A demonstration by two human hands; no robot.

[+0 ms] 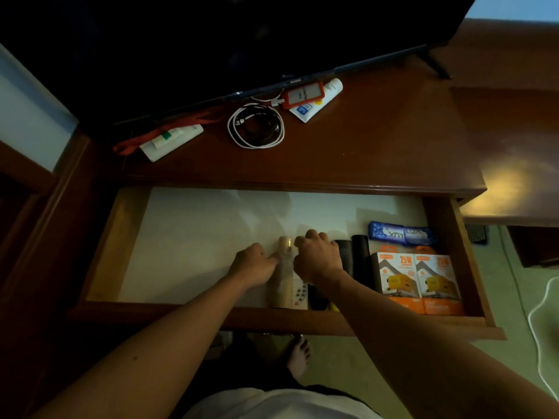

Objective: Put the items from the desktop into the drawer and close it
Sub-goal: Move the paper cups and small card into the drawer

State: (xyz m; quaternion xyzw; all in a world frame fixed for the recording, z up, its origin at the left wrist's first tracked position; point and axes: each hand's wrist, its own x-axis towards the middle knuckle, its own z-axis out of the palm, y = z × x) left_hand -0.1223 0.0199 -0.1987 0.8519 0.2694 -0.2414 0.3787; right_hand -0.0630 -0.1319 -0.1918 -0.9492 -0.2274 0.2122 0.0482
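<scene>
Several items already sit lower right in the open drawer [133, 237], both hands — left hand [254, 261], right hand [317, 255] — curled around a bottle [286, 267] there; cable [256, 126], two tubes and badge remain on the desktop [378, 140], upper centre.

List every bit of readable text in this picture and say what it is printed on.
"25W": left orange charger box in the drawer.
"LUX": blue soap pack, upside down.
Right charger box: number blurred.
Orange badge holder, both white tubes on the desktop: unreadable.
</scene>
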